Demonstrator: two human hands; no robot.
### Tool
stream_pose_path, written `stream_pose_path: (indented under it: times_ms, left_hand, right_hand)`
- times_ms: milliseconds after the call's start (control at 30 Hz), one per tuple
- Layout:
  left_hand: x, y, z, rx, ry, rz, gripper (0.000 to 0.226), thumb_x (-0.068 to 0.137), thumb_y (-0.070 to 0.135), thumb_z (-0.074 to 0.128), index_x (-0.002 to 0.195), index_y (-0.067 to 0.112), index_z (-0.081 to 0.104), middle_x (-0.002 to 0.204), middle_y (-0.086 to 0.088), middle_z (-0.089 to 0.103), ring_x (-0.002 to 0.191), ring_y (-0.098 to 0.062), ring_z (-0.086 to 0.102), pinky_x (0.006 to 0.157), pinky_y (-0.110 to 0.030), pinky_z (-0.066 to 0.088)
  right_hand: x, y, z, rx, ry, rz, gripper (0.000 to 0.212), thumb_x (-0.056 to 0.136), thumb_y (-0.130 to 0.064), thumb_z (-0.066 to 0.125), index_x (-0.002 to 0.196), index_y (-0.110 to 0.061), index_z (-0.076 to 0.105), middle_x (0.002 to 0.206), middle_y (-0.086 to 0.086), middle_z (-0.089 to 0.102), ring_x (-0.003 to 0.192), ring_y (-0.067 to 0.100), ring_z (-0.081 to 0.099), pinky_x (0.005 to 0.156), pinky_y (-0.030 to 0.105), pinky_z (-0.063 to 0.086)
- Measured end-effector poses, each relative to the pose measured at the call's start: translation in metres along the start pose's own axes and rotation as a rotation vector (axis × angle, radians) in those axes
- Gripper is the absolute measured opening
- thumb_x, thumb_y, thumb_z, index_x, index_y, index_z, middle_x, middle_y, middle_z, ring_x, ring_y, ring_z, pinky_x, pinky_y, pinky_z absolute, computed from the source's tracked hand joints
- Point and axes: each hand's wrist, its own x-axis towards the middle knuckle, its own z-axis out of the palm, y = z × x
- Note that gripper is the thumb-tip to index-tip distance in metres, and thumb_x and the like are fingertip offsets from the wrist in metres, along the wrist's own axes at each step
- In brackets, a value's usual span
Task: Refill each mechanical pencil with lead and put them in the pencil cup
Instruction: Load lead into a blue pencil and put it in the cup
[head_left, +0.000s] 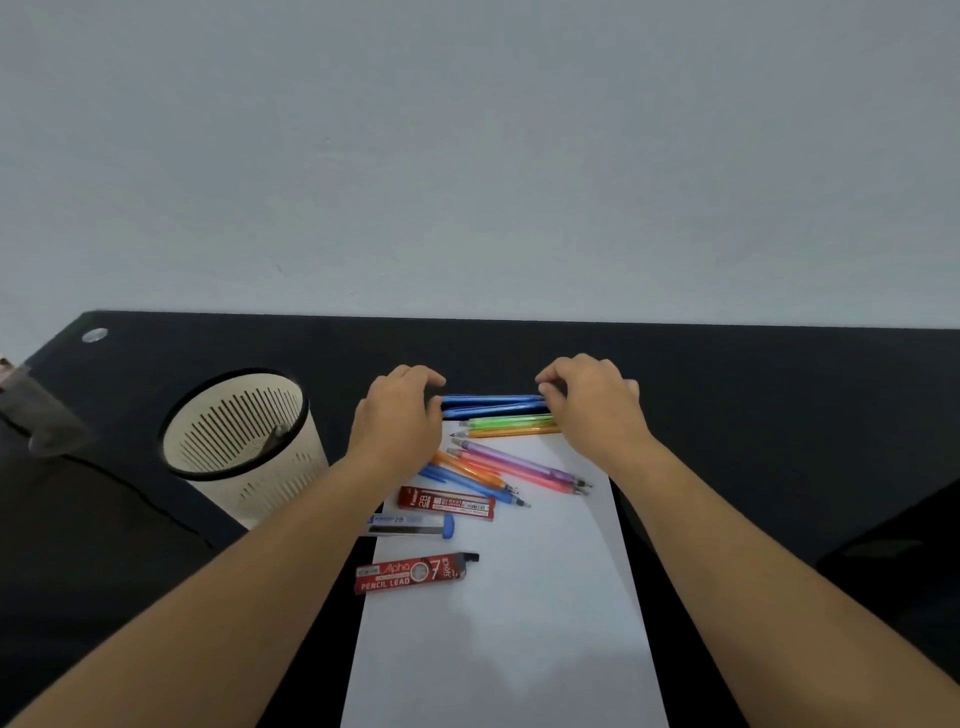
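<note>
I have my left hand and right hand curled round opposite ends of the blue pencils, pinching the bundle between them. Just nearer me than the grip lie a green pencil and an orange pencil. Nearer still, loose pencils and lead cases lie on white paper. The pencil cup stands left of my left hand.
</note>
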Motion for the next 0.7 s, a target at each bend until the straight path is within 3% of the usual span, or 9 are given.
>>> stream_pose_path:
  times_ms: [267,500,700]
  left_hand:
    - [0.011,-0.009,0.005,0.044,-0.020,-0.035,0.027,0.097,0.029,0.054,0.123,0.028,0.062,0.116,0.004,0.057,0.103,-0.012,0.054,0.082,-0.026,0.048]
    - [0.015,-0.003,0.003,0.160,-0.048,-0.036,0.024,0.096,0.031,0.055,0.118,0.027,0.065,0.107,0.003,0.055,0.092,-0.013,0.054,0.077,-0.026,0.049]
    - [0.005,0.003,-0.006,0.062,0.042,-0.074,0.022,0.096,0.029,0.054,0.114,0.024,0.065,0.103,0.004,0.054,0.093,-0.011,0.053,0.080,-0.029,0.050]
  right_hand:
    - [0.018,-0.010,0.016,-0.054,-0.157,0.008,0.020,0.094,-0.035,0.055,0.110,-0.029,0.064,0.104,-0.006,0.062,0.094,0.012,0.052,0.086,0.037,0.034]
    - [0.018,-0.015,0.018,-0.053,-0.170,0.006,0.018,0.094,-0.034,0.055,0.109,-0.027,0.063,0.103,-0.004,0.061,0.090,0.012,0.052,0.086,0.037,0.036]
    - [0.008,-0.020,0.005,-0.065,-0.121,-0.070,0.018,0.097,-0.036,0.048,0.111,-0.030,0.058,0.103,-0.007,0.057,0.093,0.009,0.047,0.088,0.036,0.034]
